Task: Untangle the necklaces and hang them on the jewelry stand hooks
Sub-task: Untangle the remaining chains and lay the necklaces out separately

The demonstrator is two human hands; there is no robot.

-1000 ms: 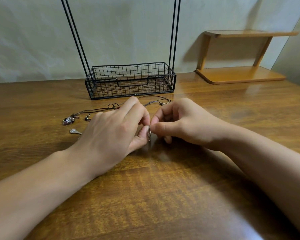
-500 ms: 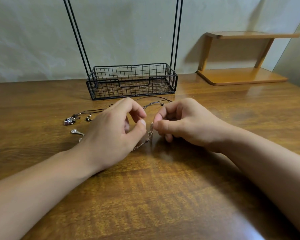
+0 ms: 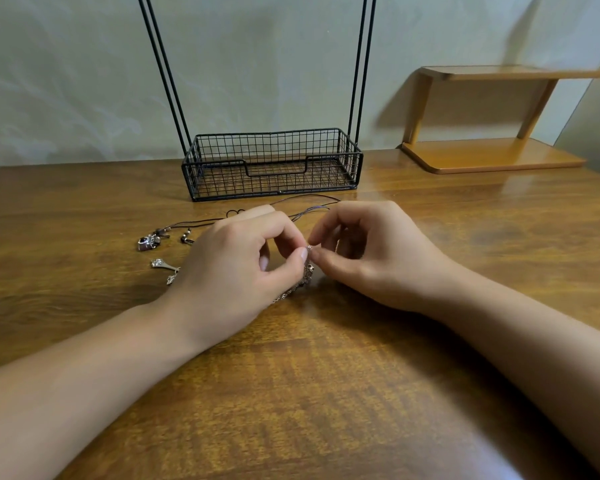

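A thin silver chain necklace (image 3: 297, 284) lies on the wooden table (image 3: 326, 393) between my hands. My left hand (image 3: 236, 268) and my right hand (image 3: 371, 251) both pinch its upper end where their fingertips meet. A dark cord necklace (image 3: 201, 223) runs behind my hands, with a silver and purple pendant (image 3: 148, 241) at its left end. Two small silver pendants (image 3: 165, 268) lie left of my left hand. The black wire jewelry stand (image 3: 272, 164) stands behind, a basket base with tall rods; its hooks are out of view.
A small wooden two-level shelf (image 3: 492, 154) sits at the back right against the wall. The table stretches wide in front of my arms.
My hands have lifted slightly and my fingers have spread apart. The chain end has come up off the table, pinched between both sets of fingertips.
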